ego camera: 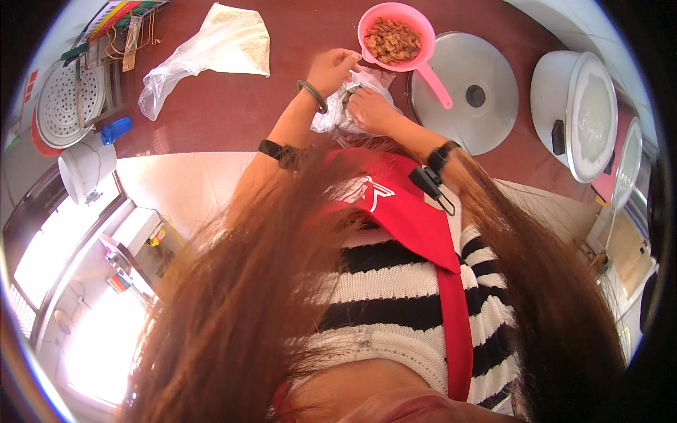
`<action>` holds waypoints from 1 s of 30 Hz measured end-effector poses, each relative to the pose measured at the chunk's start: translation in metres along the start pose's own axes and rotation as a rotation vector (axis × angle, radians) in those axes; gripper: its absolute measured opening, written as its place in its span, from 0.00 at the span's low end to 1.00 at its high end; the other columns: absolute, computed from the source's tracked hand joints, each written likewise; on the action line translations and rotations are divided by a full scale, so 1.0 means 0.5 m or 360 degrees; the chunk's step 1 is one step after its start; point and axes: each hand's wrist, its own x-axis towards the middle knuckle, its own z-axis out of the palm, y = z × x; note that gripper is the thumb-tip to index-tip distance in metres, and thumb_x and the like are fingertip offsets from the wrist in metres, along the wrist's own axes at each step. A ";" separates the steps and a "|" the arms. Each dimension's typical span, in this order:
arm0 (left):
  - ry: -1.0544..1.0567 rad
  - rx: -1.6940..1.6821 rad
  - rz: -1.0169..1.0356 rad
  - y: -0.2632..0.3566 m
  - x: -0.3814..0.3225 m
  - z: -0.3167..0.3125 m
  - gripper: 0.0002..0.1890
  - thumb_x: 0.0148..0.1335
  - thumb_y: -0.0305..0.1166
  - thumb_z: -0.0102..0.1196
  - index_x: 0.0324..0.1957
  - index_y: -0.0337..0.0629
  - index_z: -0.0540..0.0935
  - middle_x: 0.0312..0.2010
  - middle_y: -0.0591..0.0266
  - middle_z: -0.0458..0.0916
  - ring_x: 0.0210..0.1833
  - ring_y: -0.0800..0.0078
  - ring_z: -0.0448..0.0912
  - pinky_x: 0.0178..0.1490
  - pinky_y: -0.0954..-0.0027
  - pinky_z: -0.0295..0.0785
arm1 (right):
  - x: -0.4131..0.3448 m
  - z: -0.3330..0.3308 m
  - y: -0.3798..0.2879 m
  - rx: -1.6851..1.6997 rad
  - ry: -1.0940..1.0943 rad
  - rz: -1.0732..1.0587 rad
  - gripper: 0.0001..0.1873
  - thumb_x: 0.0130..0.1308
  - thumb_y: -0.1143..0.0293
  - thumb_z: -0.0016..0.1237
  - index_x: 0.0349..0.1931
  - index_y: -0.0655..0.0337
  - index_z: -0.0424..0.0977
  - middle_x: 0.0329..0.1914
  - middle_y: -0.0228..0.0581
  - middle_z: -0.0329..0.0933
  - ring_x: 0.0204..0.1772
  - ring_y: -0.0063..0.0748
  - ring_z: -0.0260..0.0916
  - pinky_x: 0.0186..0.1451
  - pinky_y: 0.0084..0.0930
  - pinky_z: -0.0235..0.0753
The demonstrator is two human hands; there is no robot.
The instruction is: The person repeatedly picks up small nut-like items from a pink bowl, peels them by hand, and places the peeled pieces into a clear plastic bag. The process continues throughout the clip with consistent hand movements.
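Observation:
A crumpled, thin plastic bag (330,113) lies at the near edge of the red-brown tabletop, against the red apron. My left hand (334,71), with a bangle at its wrist, is raised at the bag's upper left, its fingers curled and thumb near the fingertips; whether it pinches the plastic is too small to tell. My right hand (370,110) grips the gathered bag, near something dark whose kind is unclear. Just beyond both hands stands a pink plastic strainer (365,18) holding brown, raisin-like pieces, its handle lying over a metal lid.
At right are the round metal lid (494,69) with a black knob and a large pot (547,100) with whitish contents. A clear bag of pale grains (238,42) lies at left. Farther left are a perforated steamer tray (61,106), a blue cup (115,130) and a white bucket (79,169).

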 end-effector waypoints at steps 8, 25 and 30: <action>-0.0332 0.0139 0.0228 0.041 0.001 0.060 0.15 0.57 0.34 0.62 0.44 0.37 0.80 0.33 0.67 0.81 0.32 0.84 0.75 0.33 0.82 0.68 | -0.043 -0.248 0.000 0.0823 0.0954 0.0761 0.20 0.54 0.73 0.52 0.49 0.61 0.69 0.41 0.45 0.75 0.47 0.47 0.74 0.50 0.38 0.73; -0.0079 -0.0305 0.0237 0.077 0.031 0.125 0.10 0.55 0.25 0.60 0.39 0.30 0.83 0.27 0.67 0.80 0.27 0.85 0.74 0.28 0.82 0.68 | -0.039 -0.296 0.039 0.0508 0.1174 0.0729 0.14 0.58 0.69 0.49 0.45 0.59 0.74 0.38 0.49 0.77 0.38 0.50 0.75 0.39 0.37 0.75; -0.0085 -0.0679 0.0037 0.050 0.063 0.128 0.09 0.58 0.27 0.57 0.39 0.32 0.82 0.23 0.70 0.77 0.23 0.86 0.70 0.24 0.84 0.64 | -0.028 -0.263 0.045 0.0539 0.1274 0.0855 0.12 0.61 0.73 0.50 0.44 0.66 0.75 0.37 0.46 0.79 0.33 0.38 0.77 0.39 0.26 0.74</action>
